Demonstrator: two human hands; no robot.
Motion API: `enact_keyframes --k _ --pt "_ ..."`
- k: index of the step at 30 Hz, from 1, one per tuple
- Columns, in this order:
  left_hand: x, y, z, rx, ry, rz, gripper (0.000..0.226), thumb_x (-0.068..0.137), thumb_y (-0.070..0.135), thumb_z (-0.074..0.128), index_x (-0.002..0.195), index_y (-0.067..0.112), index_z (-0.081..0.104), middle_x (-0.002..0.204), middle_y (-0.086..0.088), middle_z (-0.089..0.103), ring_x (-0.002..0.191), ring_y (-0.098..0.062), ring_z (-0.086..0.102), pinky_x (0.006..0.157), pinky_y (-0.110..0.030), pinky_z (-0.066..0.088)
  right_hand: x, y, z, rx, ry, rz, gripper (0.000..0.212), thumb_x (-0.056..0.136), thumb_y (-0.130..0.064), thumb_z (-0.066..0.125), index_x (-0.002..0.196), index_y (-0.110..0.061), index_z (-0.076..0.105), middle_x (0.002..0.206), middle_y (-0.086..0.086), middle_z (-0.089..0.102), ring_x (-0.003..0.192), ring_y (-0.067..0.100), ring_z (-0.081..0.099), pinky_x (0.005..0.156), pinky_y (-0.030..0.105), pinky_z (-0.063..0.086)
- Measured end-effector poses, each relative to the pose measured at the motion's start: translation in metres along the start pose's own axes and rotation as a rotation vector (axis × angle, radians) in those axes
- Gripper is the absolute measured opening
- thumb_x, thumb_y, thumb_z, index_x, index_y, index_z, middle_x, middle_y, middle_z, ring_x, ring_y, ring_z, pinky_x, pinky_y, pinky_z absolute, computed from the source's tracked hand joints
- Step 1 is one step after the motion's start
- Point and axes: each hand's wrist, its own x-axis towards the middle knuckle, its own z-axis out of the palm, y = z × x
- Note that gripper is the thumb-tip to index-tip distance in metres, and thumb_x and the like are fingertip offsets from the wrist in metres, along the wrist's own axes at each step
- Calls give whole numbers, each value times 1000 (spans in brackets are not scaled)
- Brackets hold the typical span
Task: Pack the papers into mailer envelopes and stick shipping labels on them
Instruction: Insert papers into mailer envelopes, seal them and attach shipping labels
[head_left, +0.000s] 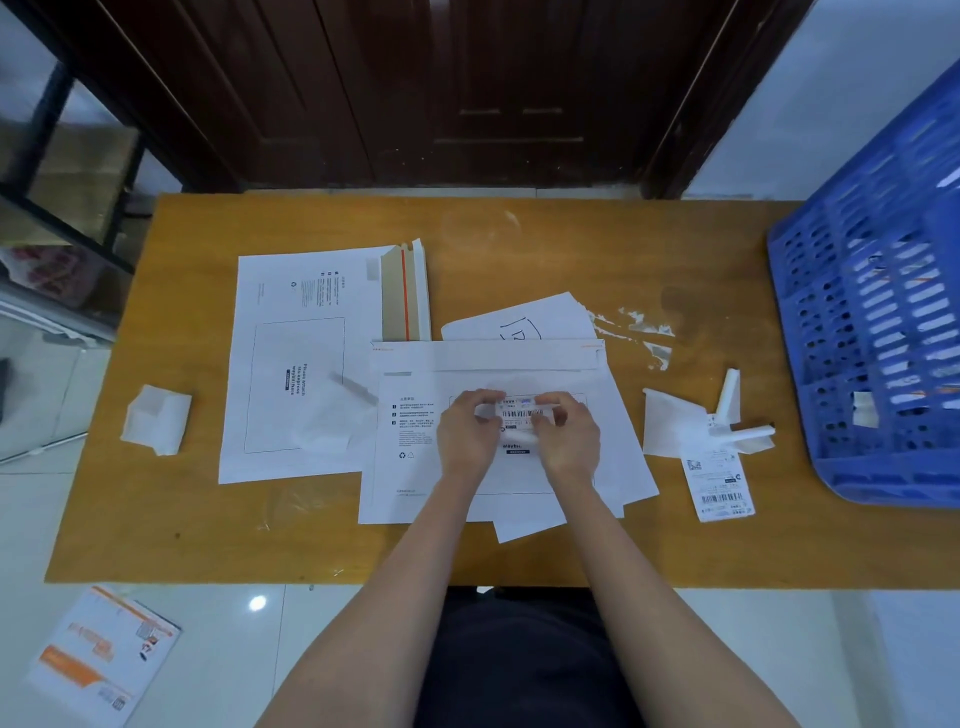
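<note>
1. While the mailer envelope (498, 431) is lying centre-near on the bench (171, 519), a shipping label (521, 412) is being pinched in each grip, left hand (467, 436) and right hand (566, 436).
2. Labelling is judged underway; next, the label is probably to be peeled, aligned and pressed flat.

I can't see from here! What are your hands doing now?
Left hand, right hand both pinching shipping label. Label over mailer envelope. Nothing blocking.

Bare forearms, dark trousers (524, 670)

Both hands (517, 431) hide much of the shipping label (521, 413).
</note>
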Motion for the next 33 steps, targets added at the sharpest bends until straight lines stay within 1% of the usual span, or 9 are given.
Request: enact_keyframes --k 2,4,7,10,15,17,24,30,33 --pt "0 -2 2 -15 26 -17 25 81 -4 61 88 21 61 97 6 66 65 -9 61 58 -20 47 0 2 1 -25 -8 -11 20 92 -18 57 106 -30 65 104 -2 56 82 12 53 66 24 41" --pt "0 -4 4 -49 48 -27 26 80 -6 59 79 20 61 94 0 67 67 -13 63 63 -28 54 0 4 1 -50 -11 -23 23 93 -18 56 110 -29 66 105 0 55 81 12 51 66 23 39" --pt "-1 -6 7 -70 51 6 27 82 -7 59 80 19 68 93 -2 66 73 -13 62 72 -34 58 1 5 2 -56 15 -30 19 93 -18 56 106 -29 65 106 1 56 80 11 51 65 24 39" --pt "-2 -8 8 -43 37 50 22 86 -3 59 91 14 73 100 -2 66 77 -10 62 75 -28 56 0 7 4 -56 45 -39 12 92 -17 57 96 -26 65 106 1 58 79 11 52 64 23 38" --pt "-3 -8 5 80 25 85 27 87 0 57 99 17 74 105 6 65 78 -5 61 64 -4 41 1 8 5 -49 30 -69 21 94 -15 54 103 -27 69 108 1 55 81 11 52 67 21 40" --pt "-2 -7 5 103 24 97 29 88 0 55 102 17 73 106 6 63 80 -6 61 61 -1 39 1 8 6 -39 24 -93 23 94 -13 54 106 -25 70 108 3 54 82 11 53 67 19 40" --pt "2 -8 7 214 1 176 32 92 0 52 114 14 70 110 3 57 86 -17 63 75 -25 52 -1 12 9 -67 -1 -164 28 95 -14 52 117 -22 68 108 4 51 84 15 55 67 24 48" --pt "0 -9 9 267 12 193 33 92 0 51 117 12 68 112 2 56 85 -19 62 76 -29 53 0 14 9 -121 -5 -188 29 97 -14 50 119 -22 66 110 2 49 81 9 49 59 13 39" --pt "0 -9 10 268 19 193 33 91 0 51 117 12 69 111 2 56 84 -20 62 75 -32 53 0 14 8 -102 -3 -192 29 96 -13 50 120 -20 65 112 3 49 84 8 49 64 14 42"
